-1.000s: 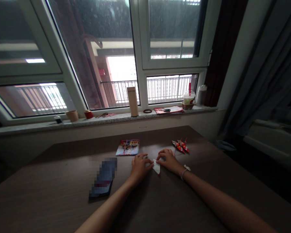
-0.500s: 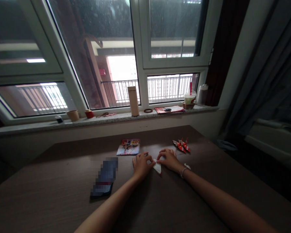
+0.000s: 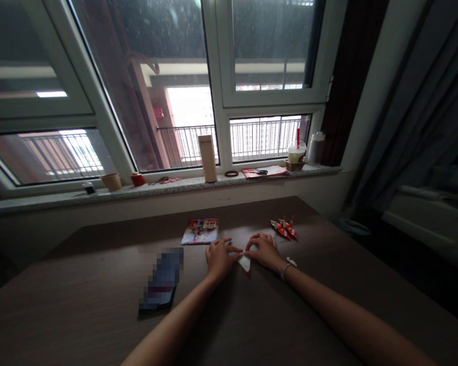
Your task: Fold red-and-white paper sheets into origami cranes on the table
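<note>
A small folded piece of paper [image 3: 245,264], white with a red tip toward me, lies on the table between my hands. My left hand [image 3: 220,258] grips its upper left side, thumb and forefinger pinched together. From the other side my right hand [image 3: 264,250] pinches the top of the paper, its fingertips almost meeting those of the left. Beyond the right hand sit red and white folded paper cranes [image 3: 284,227]. A colourful printed packet [image 3: 200,232] lies flat just past the left hand.
On the brown table [image 3: 99,284], a dark blurred-out phone-like object [image 3: 162,279] lies left of my left forearm. The windowsill holds a beige flask [image 3: 207,158], scissors [image 3: 262,172] on red-edged paper, a drink cup [image 3: 296,151] with a red straw, and a paper cup [image 3: 111,182].
My fingertips have come closer together at the top of the folded paper, the left fingers stretching out slightly. The whole view has shifted a little.
</note>
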Available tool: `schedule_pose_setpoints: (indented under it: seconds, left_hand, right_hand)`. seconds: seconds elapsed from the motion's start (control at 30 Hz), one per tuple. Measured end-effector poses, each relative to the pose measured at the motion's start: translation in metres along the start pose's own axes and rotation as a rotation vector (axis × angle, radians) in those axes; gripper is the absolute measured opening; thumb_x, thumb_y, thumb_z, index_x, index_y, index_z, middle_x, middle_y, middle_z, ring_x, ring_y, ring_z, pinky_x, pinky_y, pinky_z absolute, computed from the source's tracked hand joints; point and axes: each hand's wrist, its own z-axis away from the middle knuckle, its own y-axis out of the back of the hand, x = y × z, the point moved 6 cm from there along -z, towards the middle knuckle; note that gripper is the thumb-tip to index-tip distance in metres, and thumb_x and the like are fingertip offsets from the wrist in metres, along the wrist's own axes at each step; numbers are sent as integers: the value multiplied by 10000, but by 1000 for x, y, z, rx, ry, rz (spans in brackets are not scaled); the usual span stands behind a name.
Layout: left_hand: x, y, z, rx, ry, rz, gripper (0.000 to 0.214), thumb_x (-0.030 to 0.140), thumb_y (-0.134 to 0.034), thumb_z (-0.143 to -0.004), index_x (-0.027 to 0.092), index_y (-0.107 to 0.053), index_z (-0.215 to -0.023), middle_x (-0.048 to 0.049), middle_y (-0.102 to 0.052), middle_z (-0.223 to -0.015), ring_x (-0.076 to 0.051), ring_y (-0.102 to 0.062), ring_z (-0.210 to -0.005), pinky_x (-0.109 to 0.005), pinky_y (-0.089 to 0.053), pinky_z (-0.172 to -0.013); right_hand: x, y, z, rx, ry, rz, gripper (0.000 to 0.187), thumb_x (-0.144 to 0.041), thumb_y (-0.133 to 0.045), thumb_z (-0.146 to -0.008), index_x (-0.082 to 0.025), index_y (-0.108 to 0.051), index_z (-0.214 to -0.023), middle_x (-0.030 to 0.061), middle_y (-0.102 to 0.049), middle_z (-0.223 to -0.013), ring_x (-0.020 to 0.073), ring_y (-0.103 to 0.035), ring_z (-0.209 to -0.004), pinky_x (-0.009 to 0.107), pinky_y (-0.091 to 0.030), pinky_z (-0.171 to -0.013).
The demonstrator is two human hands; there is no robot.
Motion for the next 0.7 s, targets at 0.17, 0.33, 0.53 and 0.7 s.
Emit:
schedule_pose_setpoints:
  seconds: [0.17,0.33,0.53,0.7]
  left_hand:
    - [-5,-2,-3,-47,7,-2,139,431,-731,-744,376,-776,-863,51,-608,-1361,-338,-437,-1289,-551,-260,-1105]
    - [-11,-3,-7,-141,-5,-29,172,435,-711,-771,425,-765,-934,83,-539,-1434,-335,-405,-1333,-549,-253,-1127]
    - [-10,-3,-7,-234,-28,-93,226,452,-656,-827,432,-747,-1033,71,-449,-1508,-331,-357,-1368,-560,-236,-1144]
    - [-6,-1,-3,-257,-52,-146,227,436,-624,-855,468,-730,-1054,72,-440,-1506,-311,-356,-1369,-549,-248,-1136]
  right_hand:
    - [2,-2,-1,-34,-6,2,103,-394,-761,-742,-311,-758,-803,33,-600,-1148,295,-434,-1185,480,-217,-1058]
    - [6,-4,-6,-65,-16,-4,78,-334,-759,-742,-323,-770,-818,26,-596,-1175,289,-427,-1198,466,-221,-1063]
    - [10,-5,-9,-123,-36,11,123,-307,-741,-753,-339,-777,-866,8,-587,-1206,267,-421,-1219,426,-216,-1078]
    - [9,-3,-5,-110,2,19,147,-310,-718,-779,-348,-768,-912,6,-588,-1202,260,-427,-1212,423,-232,-1074]
